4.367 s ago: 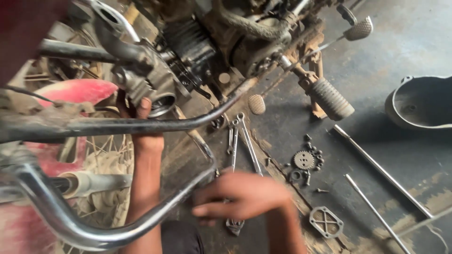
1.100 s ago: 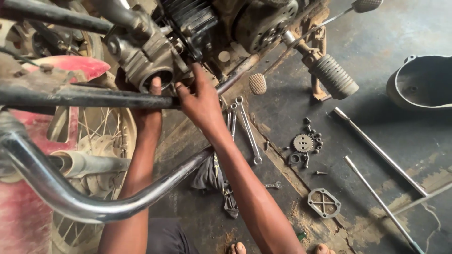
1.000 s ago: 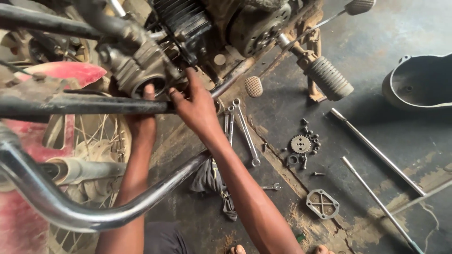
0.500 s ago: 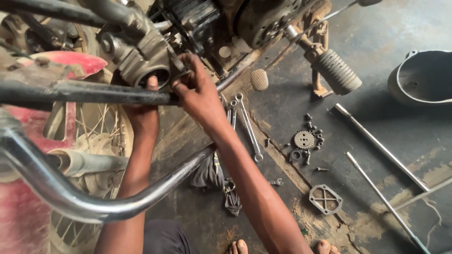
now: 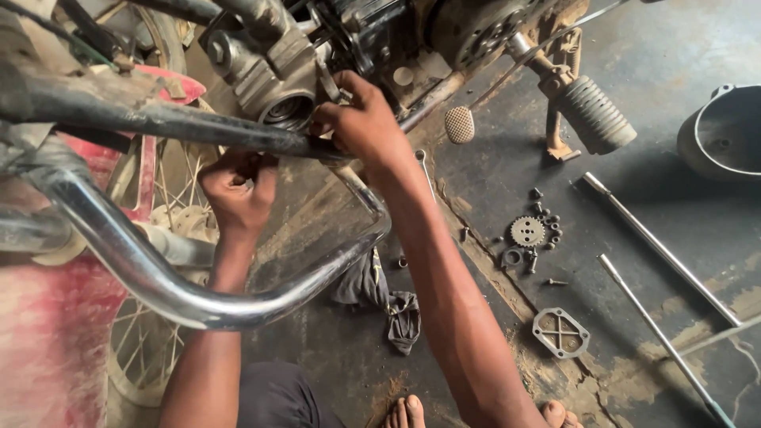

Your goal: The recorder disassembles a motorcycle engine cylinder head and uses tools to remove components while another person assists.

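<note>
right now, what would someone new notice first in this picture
Two bare arms reach up into a stripped motorcycle engine at top: the right hand works beside the grey cylinder, the left hand is curled just below the dark frame tube. A shiny chrome pipe sweeps across the lower left. On the oily floor to the right lie a small gear with bolts and two long rods.

We are in a motorcycle repair workshop: a stripped engine (image 5: 444, 32) and spoked wheel (image 5: 158, 238) hang over a grimy, oil-stained concrete floor (image 5: 650, 111), where a sprocket (image 5: 527, 231), loose bolts (image 5: 547, 218), a cover plate (image 5: 561, 332), steel rods (image 5: 658, 250) and a rag (image 5: 403, 319) lie scattered
</note>
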